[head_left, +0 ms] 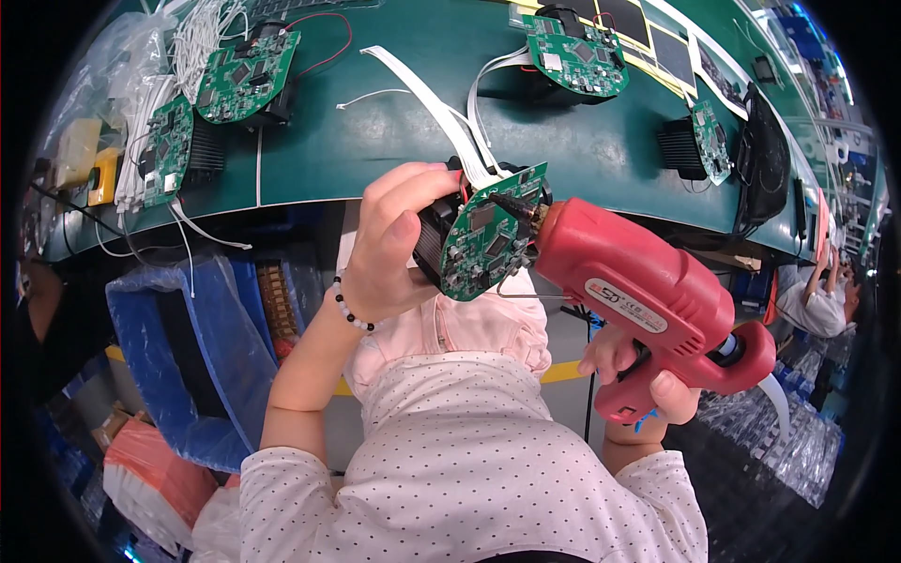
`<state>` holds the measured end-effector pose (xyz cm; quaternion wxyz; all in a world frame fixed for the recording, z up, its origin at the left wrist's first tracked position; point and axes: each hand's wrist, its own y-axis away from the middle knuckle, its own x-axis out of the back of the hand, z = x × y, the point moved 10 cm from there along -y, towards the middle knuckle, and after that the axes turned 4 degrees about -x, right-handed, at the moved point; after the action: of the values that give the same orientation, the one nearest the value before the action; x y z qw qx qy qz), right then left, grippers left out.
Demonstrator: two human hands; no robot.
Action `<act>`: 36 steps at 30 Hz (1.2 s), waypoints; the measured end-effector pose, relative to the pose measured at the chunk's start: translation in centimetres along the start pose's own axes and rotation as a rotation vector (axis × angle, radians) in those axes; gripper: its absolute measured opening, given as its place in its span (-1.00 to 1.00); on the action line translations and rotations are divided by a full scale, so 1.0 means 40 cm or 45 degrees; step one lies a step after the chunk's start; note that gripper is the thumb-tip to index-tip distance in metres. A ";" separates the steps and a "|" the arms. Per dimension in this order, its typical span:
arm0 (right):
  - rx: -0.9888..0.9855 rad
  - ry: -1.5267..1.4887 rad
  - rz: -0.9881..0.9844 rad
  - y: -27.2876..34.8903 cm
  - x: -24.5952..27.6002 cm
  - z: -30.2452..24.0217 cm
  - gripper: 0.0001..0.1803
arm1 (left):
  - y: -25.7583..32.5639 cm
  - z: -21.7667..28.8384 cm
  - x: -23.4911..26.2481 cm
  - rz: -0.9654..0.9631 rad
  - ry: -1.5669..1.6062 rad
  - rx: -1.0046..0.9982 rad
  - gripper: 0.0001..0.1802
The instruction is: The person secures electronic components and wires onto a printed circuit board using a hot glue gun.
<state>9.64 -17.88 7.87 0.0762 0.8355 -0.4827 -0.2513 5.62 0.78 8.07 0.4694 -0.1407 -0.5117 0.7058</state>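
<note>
My left hand point(394, 239) grips a green circuit board point(479, 246) by its black finned back, tilted up over the near edge of the bench. White cables point(436, 113) run from the board's top toward the far side. My right hand point(648, 375) is wrapped round the handle of a red hot glue gun point(638, 277). The gun's dark nozzle point(514, 205) points left and reaches the upper part of the board, by the cable ends; whether it touches cannot be made out. A translucent glue stick point(775, 405) sticks out of the gun's rear.
More green boards with black heat sinks stand on the green bench: two at left point(246, 75) point(172, 150), one at far right of middle point(577, 54), one at right point(710, 141). White cable bundles and plastic bags lie left. A blue crate point(178, 366) stands below. Another person point(817, 300) sits at right.
</note>
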 end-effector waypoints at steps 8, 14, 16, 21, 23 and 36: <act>0.055 -0.110 -0.208 -0.015 -0.009 0.008 -0.56 | -0.008 -0.018 0.003 -0.009 0.009 0.150 0.22; 0.021 -0.475 -0.377 -0.052 -0.031 0.010 -0.52 | 0.000 -0.025 0.005 0.035 0.089 0.195 0.30; -0.009 -0.596 -0.387 -0.063 -0.028 0.013 -0.51 | 0.001 -0.025 0.004 0.038 0.114 0.200 0.31; -0.114 -0.742 -0.523 -0.076 -0.045 0.025 -0.53 | 0.004 -0.028 0.005 0.065 0.139 0.218 0.32; -0.153 -0.786 -0.534 -0.075 -0.049 0.029 -0.54 | 0.004 -0.031 0.002 0.083 0.124 0.227 0.31; -0.319 -1.578 -0.801 -0.081 -0.112 -0.048 -0.63 | 0.017 -0.072 0.005 0.155 0.128 0.301 0.28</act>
<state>11.23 -12.63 9.89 -0.1932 0.6233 -0.1404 -0.7446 7.12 2.62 6.30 0.4640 -0.1504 -0.3913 0.7804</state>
